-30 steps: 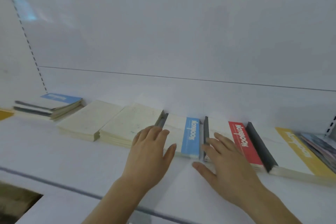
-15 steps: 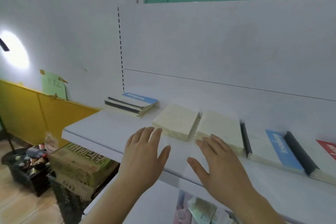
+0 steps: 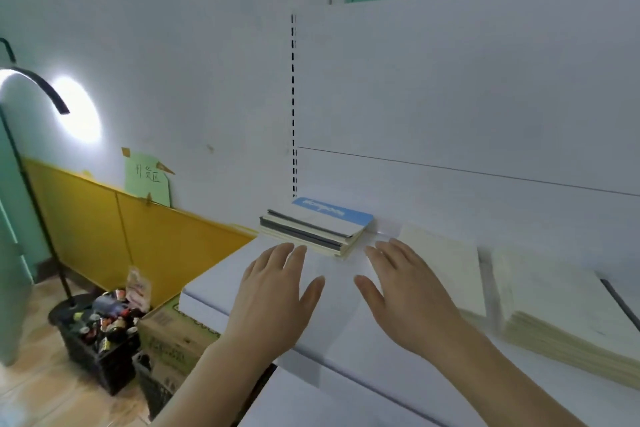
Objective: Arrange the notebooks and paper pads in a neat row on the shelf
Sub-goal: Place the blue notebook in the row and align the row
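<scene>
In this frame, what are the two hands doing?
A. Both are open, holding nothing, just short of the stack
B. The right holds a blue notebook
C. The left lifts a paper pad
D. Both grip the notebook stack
A: the left hand and right hand have straight, spread fingers over the shelf, with nothing in them, and the notebook stack lies just beyond the fingertips.
</scene>
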Tool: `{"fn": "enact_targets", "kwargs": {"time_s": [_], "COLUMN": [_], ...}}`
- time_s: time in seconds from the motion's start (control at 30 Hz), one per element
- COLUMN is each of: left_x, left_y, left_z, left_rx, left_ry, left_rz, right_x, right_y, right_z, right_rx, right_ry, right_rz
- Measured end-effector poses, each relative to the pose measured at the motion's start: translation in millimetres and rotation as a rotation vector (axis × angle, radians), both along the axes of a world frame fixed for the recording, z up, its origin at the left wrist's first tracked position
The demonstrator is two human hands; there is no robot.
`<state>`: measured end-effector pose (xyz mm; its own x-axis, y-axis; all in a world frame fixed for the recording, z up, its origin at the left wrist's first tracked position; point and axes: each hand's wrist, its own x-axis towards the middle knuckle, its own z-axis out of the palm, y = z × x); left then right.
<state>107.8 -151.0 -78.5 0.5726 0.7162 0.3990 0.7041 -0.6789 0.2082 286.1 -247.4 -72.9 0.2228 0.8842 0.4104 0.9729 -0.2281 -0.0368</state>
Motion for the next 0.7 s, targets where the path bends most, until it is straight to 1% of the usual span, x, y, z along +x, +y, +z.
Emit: {"fn": "enact_targets", "kwargs": {"time_s": [0.2, 0.37, 0.43, 0.53, 0.6, 0.7], "left_x": [19, 32, 35, 38, 39, 36], "left_y": [73, 121, 139, 165, 179, 195], "left_z": [8, -1, -2, -6, -9, -7], "left_rx": [0.045, 0.052, 0.053, 0.049, 0.059, 0.093], "left_ry": [0.06, 0.123, 0.139, 0.12, 0.103, 0.039], "left_rz": [-0.009, -0.053, -0.082, -0.142, -0.188, -0.27], "right_x": [20, 23, 23, 24, 20, 9], "right_y": [77, 117, 132, 151, 157, 158], "right_z": [5, -5, -10, -15, -14, -4], "right_rx": [-0.05, -0.129, -0.13, -0.073, -0.022, -0.011], "right_ry": [-0.017, -0.034, -0.041, -0.07, -0.141, -0.197], "right_rz": [-0.022, -0.072, -0.093, -0.131, -0.159, -0.284]}}
